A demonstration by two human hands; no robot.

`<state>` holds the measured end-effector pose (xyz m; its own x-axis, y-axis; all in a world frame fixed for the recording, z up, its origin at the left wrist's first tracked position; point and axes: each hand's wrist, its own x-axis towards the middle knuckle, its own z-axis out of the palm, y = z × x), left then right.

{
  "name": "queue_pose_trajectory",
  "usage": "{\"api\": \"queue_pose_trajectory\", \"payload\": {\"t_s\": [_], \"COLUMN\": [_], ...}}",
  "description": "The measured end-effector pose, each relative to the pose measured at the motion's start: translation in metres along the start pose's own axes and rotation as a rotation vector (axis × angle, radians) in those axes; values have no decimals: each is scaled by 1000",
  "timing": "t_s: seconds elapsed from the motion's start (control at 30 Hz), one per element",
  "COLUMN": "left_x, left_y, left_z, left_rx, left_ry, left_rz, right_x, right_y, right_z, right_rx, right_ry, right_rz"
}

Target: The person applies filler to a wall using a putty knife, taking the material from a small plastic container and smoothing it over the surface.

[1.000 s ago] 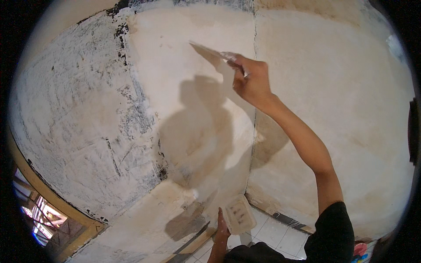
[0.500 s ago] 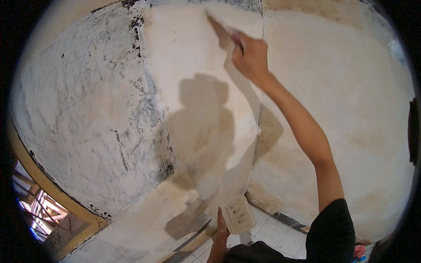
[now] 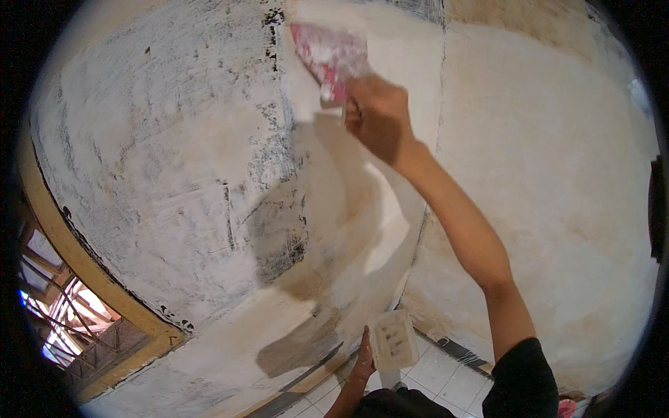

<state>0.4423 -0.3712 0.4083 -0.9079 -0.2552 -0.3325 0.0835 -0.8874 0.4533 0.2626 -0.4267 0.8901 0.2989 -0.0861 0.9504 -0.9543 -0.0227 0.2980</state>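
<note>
High on the plastered wall (image 3: 334, 188), my right hand (image 3: 383, 115) is closed round the handle of a wide red scraper (image 3: 331, 52), its blade smeared with white filler and lying near the wall's upper part. Low down, my left hand (image 3: 364, 357) grips the side of a pale rectangular tub (image 3: 396, 341). The tub is tilted, and its face bears several darker marks. My arm's shadow falls across the wall below the scraper.
A rough wall patch (image 3: 160, 153) with dark flecks spreads on the left, above a yellow-framed window (image 3: 111, 292). The right-hand wall (image 3: 529, 174) meets the plastered one at a corner crack. White floor tiles (image 3: 439, 369) lie below, bordered by a dark strip (image 3: 463, 359).
My right hand has moved left and slightly down, and the scraper has turned so that its red face shows. My left hand still holds the tub, and the whole view has shifted a little.
</note>
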Motion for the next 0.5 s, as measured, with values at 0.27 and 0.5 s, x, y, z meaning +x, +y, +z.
{"api": "queue_pose_trajectory", "payload": {"t_s": [0.27,0.5], "left_x": [-25,-37], "left_y": [19,7], "left_z": [3,-9], "left_rx": [30,51], "left_ry": [-19,-16], "left_rz": [-4,-29], "right_x": [-62,53], "right_y": [-49,18], "right_z": [-56,-32], "right_rx": [108,-41], "right_ry": [-258,170], "right_rz": [-21,150]}}
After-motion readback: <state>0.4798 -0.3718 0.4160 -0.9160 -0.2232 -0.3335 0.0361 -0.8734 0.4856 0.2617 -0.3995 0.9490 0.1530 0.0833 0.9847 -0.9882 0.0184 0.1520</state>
